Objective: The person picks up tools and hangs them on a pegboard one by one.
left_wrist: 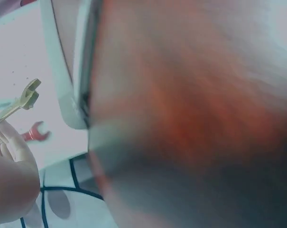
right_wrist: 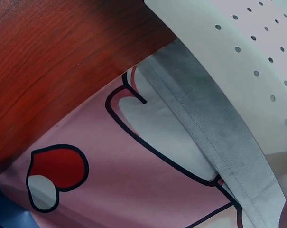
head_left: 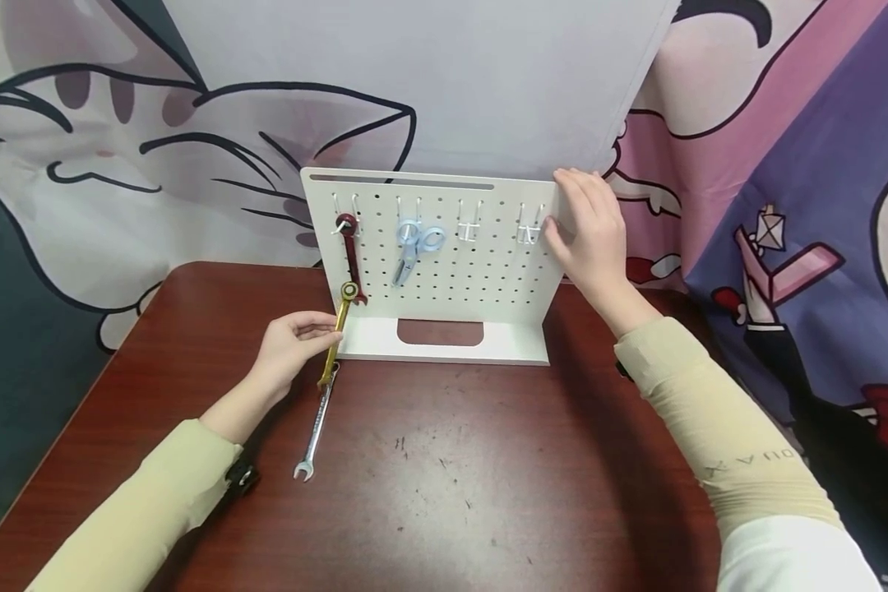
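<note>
My left hand pinches a gold-coloured wrench between thumb and fingers, near the lower left of a white pegboard. In the left wrist view, the open end of that gold wrench points up past the fingers. My right hand grips the pegboard by its upper right edge, thumb in front. On the leftmost hook hangs a dark red wrench. Light blue scissors hang from the hook beside it. A silver wrench lies on the table, its upper end close below the gold one.
Two more white wire hooks, a middle one and a right one, are on the board. The brown wooden table carries the stand. Behind it hang cartoon-printed cloths and a plain white panel.
</note>
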Motion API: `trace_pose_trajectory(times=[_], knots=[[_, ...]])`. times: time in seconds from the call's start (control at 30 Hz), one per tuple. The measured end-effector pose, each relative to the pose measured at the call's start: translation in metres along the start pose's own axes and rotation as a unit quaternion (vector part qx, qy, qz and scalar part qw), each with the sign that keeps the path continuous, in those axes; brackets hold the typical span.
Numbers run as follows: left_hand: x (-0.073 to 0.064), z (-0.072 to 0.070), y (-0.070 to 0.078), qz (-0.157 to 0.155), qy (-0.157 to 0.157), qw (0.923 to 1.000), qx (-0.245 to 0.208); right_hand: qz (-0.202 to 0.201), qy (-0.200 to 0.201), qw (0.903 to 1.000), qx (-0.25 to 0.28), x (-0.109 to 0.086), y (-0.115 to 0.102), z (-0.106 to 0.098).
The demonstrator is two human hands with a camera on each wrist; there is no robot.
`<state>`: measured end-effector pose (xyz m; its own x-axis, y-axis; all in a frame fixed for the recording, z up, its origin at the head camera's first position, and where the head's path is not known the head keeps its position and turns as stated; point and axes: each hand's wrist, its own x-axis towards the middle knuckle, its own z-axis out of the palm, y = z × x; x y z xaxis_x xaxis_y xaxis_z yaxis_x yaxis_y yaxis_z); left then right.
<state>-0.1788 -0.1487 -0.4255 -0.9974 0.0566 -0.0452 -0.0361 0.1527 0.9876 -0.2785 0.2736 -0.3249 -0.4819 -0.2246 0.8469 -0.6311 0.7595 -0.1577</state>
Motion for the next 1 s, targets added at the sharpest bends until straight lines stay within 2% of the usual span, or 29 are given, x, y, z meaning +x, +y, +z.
trace_pose_trajectory(times=[0.2,0.57,1.0], knots=[[0.007,0.019,0.011,-0.006,-0.012,0.9998,-0.011,0.004,-0.004,1.0,-0.001,0.001,-0.001,0.001],[0.014,0.057,0.029,0.014,-0.041,0.9981,-0.042,0.004,-0.007,0.9999,-0.008,0.0,-0.002,0.0],[0.028,0.101,0.059,0.036,-0.052,0.9943,-0.086,0.008,-0.004,0.9999,-0.009,0.002,-0.002,-0.001]])
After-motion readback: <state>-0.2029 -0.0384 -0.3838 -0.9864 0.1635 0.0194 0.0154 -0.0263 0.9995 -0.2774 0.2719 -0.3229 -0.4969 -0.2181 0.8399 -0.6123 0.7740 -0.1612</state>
